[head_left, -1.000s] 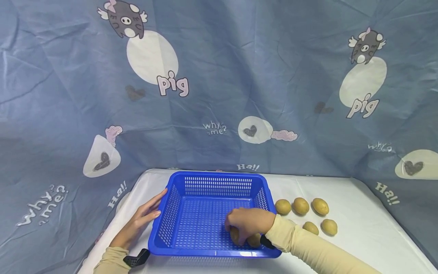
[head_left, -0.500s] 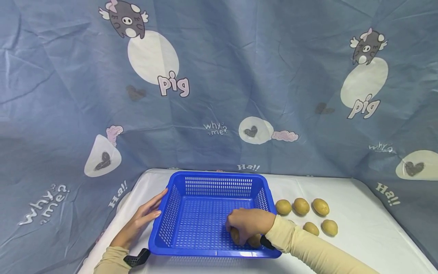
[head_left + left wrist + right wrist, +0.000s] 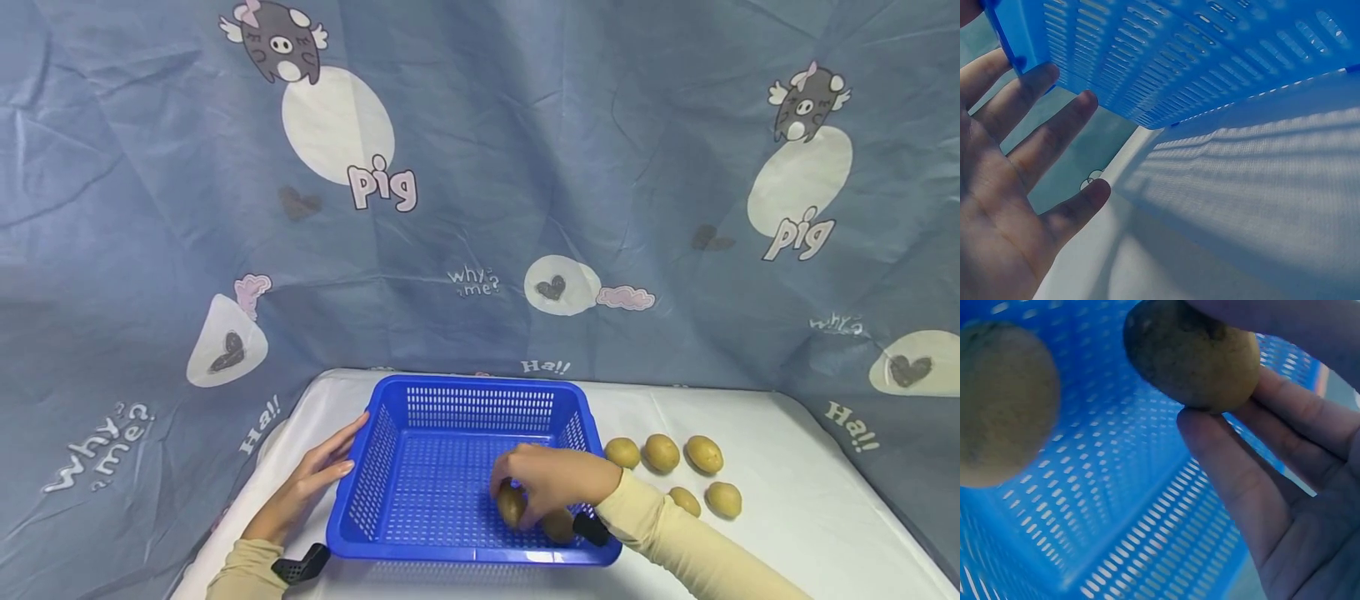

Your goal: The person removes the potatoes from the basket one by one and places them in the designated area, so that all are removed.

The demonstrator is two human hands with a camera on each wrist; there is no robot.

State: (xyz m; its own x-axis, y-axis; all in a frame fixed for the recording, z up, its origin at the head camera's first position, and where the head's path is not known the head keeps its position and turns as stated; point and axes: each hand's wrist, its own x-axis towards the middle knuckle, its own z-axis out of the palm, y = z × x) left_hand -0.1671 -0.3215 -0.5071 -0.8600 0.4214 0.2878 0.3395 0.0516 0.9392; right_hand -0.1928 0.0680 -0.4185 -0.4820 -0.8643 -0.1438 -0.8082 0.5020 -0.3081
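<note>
A: What's in the blue basket (image 3: 450, 417)?
B: 2 potatoes, near-right corner. One potato (image 3: 512, 505) is pinched in the right hand (image 3: 551, 482), fingers curled round it, just above the floor. Second potato (image 3: 558, 525) lies on the floor beside it.
A: Left hand (image 3: 307, 483)?
B: Fingers straight, spread, resting against the basket's left wall, on the tabletop (image 3: 787, 500).
A: Outside?
B: 5 loose potatoes (image 3: 663, 452) on the tabletop, right of the basket.

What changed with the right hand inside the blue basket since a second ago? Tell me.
Yes. The right hand has risen slightly toward the basket's far wall, with one potato in its grip, clear of the potato lying beside it.
</note>
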